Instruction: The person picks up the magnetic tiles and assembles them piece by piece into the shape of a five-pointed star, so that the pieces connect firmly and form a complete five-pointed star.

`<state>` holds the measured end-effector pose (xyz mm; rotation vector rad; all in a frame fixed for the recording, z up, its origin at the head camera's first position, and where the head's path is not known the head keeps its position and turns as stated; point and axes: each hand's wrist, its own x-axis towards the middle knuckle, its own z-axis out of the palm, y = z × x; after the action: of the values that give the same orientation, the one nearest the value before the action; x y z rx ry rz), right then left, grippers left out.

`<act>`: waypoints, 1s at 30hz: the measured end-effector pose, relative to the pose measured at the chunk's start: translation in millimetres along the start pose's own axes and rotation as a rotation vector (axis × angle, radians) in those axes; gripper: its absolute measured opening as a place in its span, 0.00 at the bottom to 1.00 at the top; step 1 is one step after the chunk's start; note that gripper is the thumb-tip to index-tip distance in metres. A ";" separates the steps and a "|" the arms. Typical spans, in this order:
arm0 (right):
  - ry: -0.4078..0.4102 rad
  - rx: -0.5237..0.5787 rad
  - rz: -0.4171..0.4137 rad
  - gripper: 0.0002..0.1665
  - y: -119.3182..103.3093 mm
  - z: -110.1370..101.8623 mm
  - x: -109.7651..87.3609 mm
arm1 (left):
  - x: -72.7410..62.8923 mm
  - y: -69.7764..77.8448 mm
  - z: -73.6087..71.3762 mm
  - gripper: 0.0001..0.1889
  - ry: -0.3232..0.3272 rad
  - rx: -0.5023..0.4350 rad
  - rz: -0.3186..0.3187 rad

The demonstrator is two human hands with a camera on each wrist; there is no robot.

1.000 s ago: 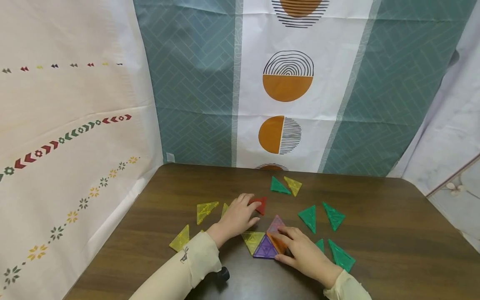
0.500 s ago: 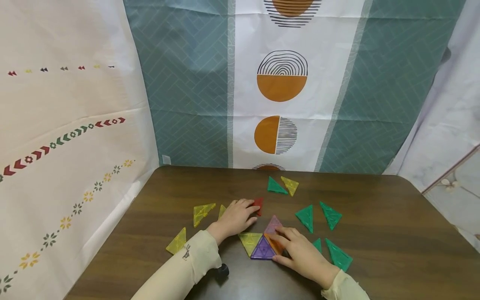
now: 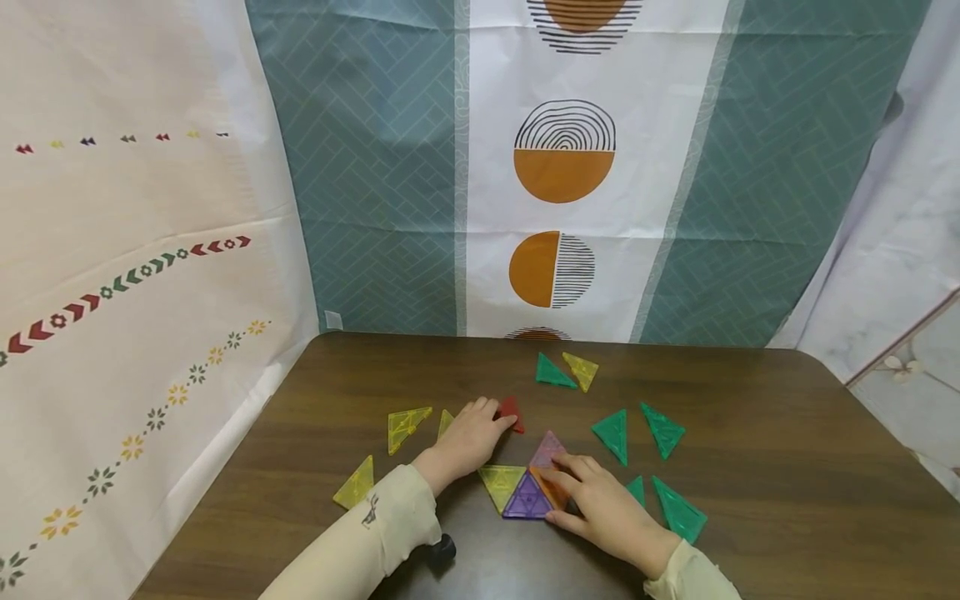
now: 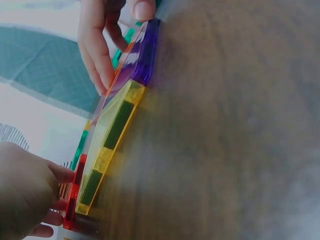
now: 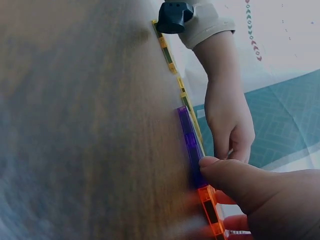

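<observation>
Near the table's middle, the left hand (image 3: 468,437) pinches a red triangular magnetic tile (image 3: 512,414) lying flat; in the left wrist view its thumb and fingers meet the red tile (image 4: 75,192). The right hand (image 3: 600,504) holds an orange triangular tile (image 3: 551,490), thumb at its near corner by the purple one and fingers over its far end. A pale yellow tile (image 3: 501,483), a purple tile (image 3: 527,500), the orange tile and a pink tile (image 3: 547,450) lie edge to edge in a fan. The right fingers partly cover the orange and pink tiles.
Several loose yellow tiles (image 3: 356,483) lie left of the hands, one partly behind the left hand. Several green tiles (image 3: 678,510) lie to the right. A green tile (image 3: 553,372) and a yellow tile (image 3: 582,371) lie farther back on the wooden table (image 3: 787,467).
The left thumb has drawn back toward the near side, and the red tile has turned and shifted slightly left. The right hand stays on the fan of tiles.
</observation>
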<state>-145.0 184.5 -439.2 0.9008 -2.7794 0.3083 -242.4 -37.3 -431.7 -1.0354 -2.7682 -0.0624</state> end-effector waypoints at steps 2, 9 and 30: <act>0.000 0.001 0.000 0.31 0.0 -0.3 0.3 | -1.6 2.2 -0.5 0.18 0.007 0.018 -0.008; 0.000 0.002 -0.001 0.30 -0.3 -0.7 0.8 | -7.7 11.1 -0.4 0.17 0.003 0.070 -0.034; -0.005 0.016 0.005 0.30 0.2 -1.2 -0.5 | -27.4 21.6 2.7 0.21 0.008 0.087 -0.015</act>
<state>-144.6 185.3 -438.1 0.9004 -2.7878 0.3304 -208.5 -38.5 -440.0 -0.9900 -2.7451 0.0519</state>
